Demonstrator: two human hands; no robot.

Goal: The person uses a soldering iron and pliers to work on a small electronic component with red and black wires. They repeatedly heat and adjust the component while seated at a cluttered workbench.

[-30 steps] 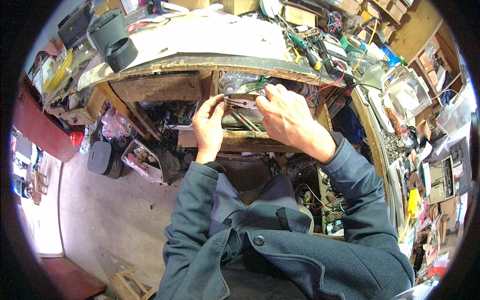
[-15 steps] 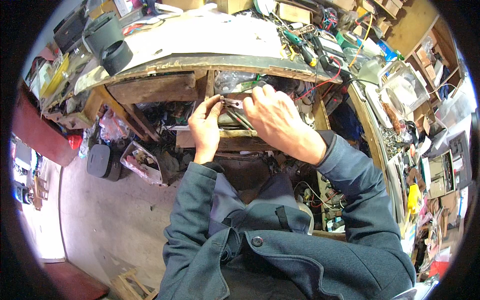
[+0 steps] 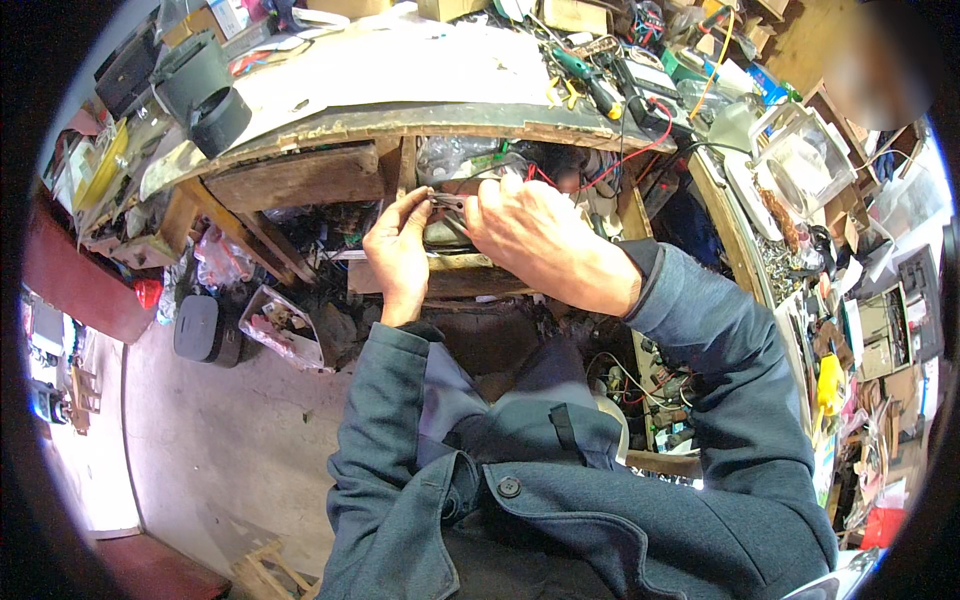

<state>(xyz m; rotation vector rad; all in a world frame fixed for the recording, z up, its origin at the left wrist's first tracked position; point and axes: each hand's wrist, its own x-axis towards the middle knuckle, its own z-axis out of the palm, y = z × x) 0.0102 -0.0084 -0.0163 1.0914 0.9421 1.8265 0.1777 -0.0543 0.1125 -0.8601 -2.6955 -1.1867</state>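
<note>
My right hand (image 3: 545, 238) is closed around a pair of small metal pliers (image 3: 449, 201), whose jaws point left over the open desk drawer. Most of the handles are hidden by my fingers. My left hand (image 3: 400, 255) faces it, thumb and fingertips pinched together at the tip of the jaws. A tiny thing seems to be caught there, too small to make out. Below both hands, the wooden drawer (image 3: 470, 262) holds clear plastic bags (image 3: 450, 160) and other small items.
Above the drawer runs a worktop covered with a white sheet (image 3: 420, 75). A green-handled tool (image 3: 572, 64), a red wire (image 3: 640, 160) and clutter crowd its right side. Dark cylinders (image 3: 220, 120) stand at left. On the floor are a box of scraps (image 3: 285, 325) and a black bin (image 3: 208, 328).
Both hands have shifted slightly left with the pliers. My right hand has turned a little, and the handle ends seen below it before are now hidden.
</note>
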